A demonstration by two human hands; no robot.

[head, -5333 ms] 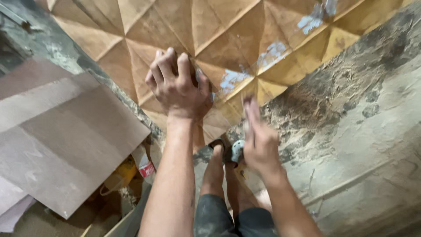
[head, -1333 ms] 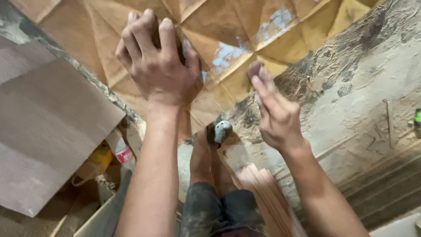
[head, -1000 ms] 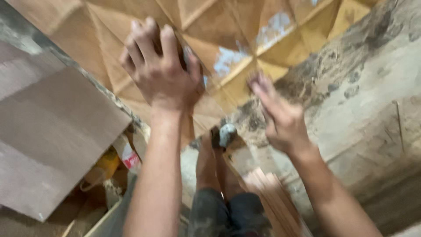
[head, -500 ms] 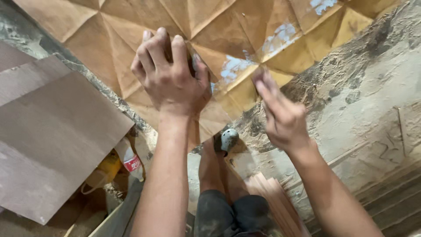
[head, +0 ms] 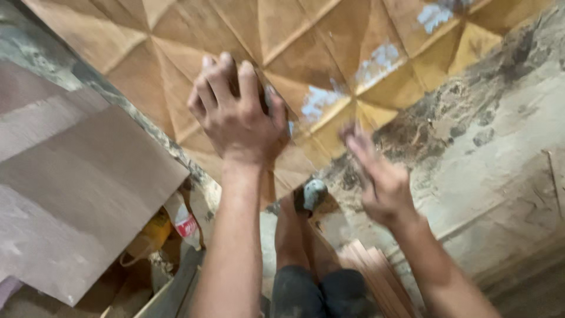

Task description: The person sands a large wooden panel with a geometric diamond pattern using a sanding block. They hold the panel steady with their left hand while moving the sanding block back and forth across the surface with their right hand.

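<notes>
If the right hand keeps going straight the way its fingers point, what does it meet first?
Probably the faceted wooden panel: the right hand points up and left at the panel's lower edge near a pale blotch. The hand is blurred, so the gap is unclear.

Left hand (head: 238, 118) curled; right hand (head: 379, 179) flat (blurred).
</notes>
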